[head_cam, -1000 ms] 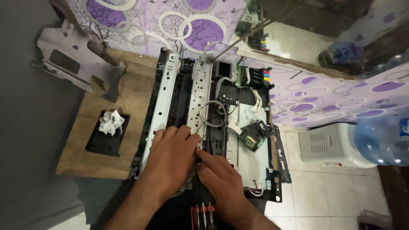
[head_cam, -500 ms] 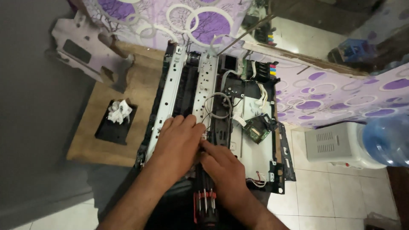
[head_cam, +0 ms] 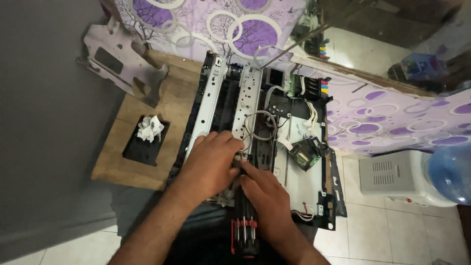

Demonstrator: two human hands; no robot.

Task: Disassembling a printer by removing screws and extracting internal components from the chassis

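Note:
An opened printer chassis (head_cam: 301, 184) with metal rails (head_cam: 208, 103), white cables and a small green circuit board (head_cam: 305, 154) lies in front of me. My left hand (head_cam: 208, 164) rests palm down on the near end of the rails, fingers curled over a small part. My right hand (head_cam: 262, 196) lies beside it, fingertips touching the left hand's, and wraps the shaft of a black and red screwdriver (head_cam: 244, 230) whose handle points toward me. The screwdriver's tip is hidden between the hands.
A wooden board (head_cam: 167, 108) lies left of the chassis, with a black tray holding crumpled white paper (head_cam: 148, 130). A grey plastic cover (head_cam: 120, 64) sits at the far left. Purple patterned cloth (head_cam: 387, 118) covers the right. A white box (head_cam: 392, 172) and blue water jug (head_cam: 451, 172) stand on tiles.
The view has shifted so the chassis and hands sit a little lower and more to the right. Both hands stay together on the same spot of the rails.

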